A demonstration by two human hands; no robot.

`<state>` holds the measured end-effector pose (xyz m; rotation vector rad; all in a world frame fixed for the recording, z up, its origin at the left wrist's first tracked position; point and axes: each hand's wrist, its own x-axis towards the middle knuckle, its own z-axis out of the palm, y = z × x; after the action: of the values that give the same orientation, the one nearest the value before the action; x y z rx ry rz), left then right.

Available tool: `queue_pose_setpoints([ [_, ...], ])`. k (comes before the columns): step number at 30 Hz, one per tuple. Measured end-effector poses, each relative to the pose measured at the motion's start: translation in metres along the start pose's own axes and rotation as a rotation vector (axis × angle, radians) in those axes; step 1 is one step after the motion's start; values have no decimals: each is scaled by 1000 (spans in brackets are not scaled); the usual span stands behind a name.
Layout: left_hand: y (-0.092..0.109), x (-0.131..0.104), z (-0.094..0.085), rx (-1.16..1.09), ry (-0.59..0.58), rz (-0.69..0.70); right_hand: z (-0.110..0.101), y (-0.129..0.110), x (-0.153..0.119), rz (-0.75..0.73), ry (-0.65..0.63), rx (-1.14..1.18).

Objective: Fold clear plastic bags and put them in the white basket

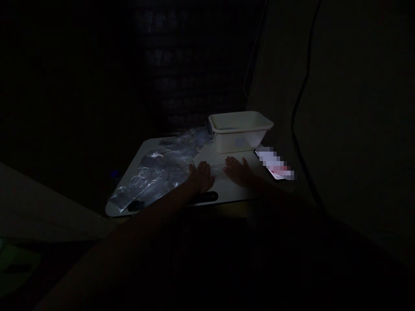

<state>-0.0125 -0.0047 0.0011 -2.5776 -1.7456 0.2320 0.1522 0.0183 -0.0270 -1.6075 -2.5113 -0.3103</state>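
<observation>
- Holding a thin clear plastic piece (218,169) flat on the tabletop (233,195), between the left hand (201,176) and the right hand (238,171).
- Resting the left hand palm-down at the piece's left side, fingers slightly spread.
- Resting the right hand palm-down at its right side, fingers lying close together, thumb standing apart.
- Having a crumpled heap of clear plastic (162,166) spreading just left of the left hand.
- Facing a white bin (238,141) standing beyond both hands, beside the heap.
- Having a lit phone (274,165), screen pixelated, lying right of the right hand, near the bin.
- Showing a dark cord (306,80) running down the dim wall (363,129).
</observation>
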Motion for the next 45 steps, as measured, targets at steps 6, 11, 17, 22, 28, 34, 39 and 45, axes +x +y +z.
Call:
queue_pose_setpoints([
  [6, 0, 0, -1, 2, -17, -8, 2, 15, -12, -45, 37, -28],
  [11, 0, 0, -1, -2, -19, -1, -9, 21, -19, -55, -10, -21],
  [17, 1, 0, -2, -10, -32, -4, -10, 25, -15, 19, 15, -44],
  [22, 3, -1, -4, -14, -31, -20, -8, 6, 0, 31, 120, 0],
  [28, 2, 1, -2, -21, -35, -25, -9, -31, 11, -121, 34, 78],
  [34, 1, 2, 1, -9, -23, -23, -5, -29, 10, -91, -9, 79],
  [39, 2, 1, -1, -11, -35, -24, -3, -14, 8, -55, -6, 51],
  [45, 2, 1, -2, -14, -36, -29, 2, 6, -1, -27, 21, 17],
])
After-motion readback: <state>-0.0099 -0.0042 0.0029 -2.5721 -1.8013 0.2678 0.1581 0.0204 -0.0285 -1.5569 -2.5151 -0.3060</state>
